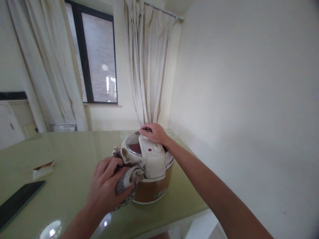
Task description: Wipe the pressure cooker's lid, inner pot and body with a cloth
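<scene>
A round electric cooker (pixel 152 189) with a white lid (pixel 153 159) and a brown body stands on the pale green glass table (pixel 74 149). My left hand (pixel 107 184) is closed around a grey and white cloth (pixel 128 177), pressing it against the lid's near left side. My right hand (pixel 153 132) rests flat on the far edge of the lid, fingers laid over the rim, holding nothing else.
A dark flat tablet or phone (pixel 18 200) lies at the table's left front edge. A small whitish packet (pixel 43 168) sits behind it. White wall close on the right. Curtains (pixel 147 66) and a dark-framed window (pixel 97 56) stand behind the table.
</scene>
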`<control>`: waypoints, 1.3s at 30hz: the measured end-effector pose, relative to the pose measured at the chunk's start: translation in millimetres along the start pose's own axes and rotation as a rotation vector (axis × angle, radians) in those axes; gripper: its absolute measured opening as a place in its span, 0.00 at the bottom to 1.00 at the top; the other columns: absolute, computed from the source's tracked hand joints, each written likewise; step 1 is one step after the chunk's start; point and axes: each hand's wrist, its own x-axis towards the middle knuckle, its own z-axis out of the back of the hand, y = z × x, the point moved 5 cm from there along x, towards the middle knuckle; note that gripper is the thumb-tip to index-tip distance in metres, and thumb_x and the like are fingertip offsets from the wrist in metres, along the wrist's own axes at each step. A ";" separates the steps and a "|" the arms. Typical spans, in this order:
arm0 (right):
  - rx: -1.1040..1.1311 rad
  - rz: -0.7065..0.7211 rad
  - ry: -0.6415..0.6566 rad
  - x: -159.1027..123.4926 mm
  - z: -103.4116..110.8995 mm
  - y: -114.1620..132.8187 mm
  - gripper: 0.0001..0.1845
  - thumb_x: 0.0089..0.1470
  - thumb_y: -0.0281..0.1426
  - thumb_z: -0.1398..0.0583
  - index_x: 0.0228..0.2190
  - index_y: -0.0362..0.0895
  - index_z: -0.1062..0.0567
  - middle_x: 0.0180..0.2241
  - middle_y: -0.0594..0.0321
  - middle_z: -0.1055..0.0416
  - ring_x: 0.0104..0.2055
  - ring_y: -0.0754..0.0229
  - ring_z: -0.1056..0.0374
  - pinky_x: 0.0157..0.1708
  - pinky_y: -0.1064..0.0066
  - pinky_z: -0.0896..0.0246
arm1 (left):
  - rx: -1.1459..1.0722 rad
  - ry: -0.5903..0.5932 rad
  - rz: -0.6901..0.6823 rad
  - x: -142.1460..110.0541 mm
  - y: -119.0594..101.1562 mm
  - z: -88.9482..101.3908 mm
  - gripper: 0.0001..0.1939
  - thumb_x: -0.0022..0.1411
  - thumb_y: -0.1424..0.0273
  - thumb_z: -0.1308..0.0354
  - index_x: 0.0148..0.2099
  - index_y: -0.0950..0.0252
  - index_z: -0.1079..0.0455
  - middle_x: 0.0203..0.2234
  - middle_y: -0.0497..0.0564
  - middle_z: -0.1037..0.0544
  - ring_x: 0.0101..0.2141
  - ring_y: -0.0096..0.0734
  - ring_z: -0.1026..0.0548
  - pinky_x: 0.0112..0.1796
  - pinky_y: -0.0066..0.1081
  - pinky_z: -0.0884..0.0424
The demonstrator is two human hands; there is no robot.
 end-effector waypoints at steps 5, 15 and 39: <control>-0.013 -0.020 -0.014 2.7 -2.0 -3.5 0.10 0.63 0.39 0.35 0.38 0.47 0.16 0.40 0.65 0.17 0.42 0.60 0.25 0.43 0.71 0.40 | -0.081 -0.043 0.094 11.6 -42.3 -5.6 0.07 0.64 0.64 0.37 0.38 0.61 0.24 0.36 0.55 0.21 0.42 0.46 0.28 0.49 0.49 0.35; -0.003 -0.006 -0.002 0.9 -1.9 -5.1 0.12 0.65 0.40 0.36 0.39 0.47 0.16 0.41 0.63 0.17 0.43 0.59 0.25 0.44 0.70 0.40 | -0.028 -0.093 0.062 -2.7 0.9 -6.9 0.04 0.63 0.68 0.36 0.39 0.61 0.22 0.42 0.58 0.24 0.45 0.48 0.29 0.48 0.46 0.32; -0.188 -0.170 0.013 2.0 -2.0 -2.5 0.20 0.65 0.51 0.39 0.38 0.51 0.14 0.42 0.62 0.17 0.44 0.56 0.25 0.40 0.69 0.41 | -0.300 -0.272 0.881 -86.3 54.4 -79.4 0.25 0.74 0.50 0.56 0.52 0.56 0.22 0.36 0.56 0.17 0.37 0.50 0.17 0.36 0.51 0.18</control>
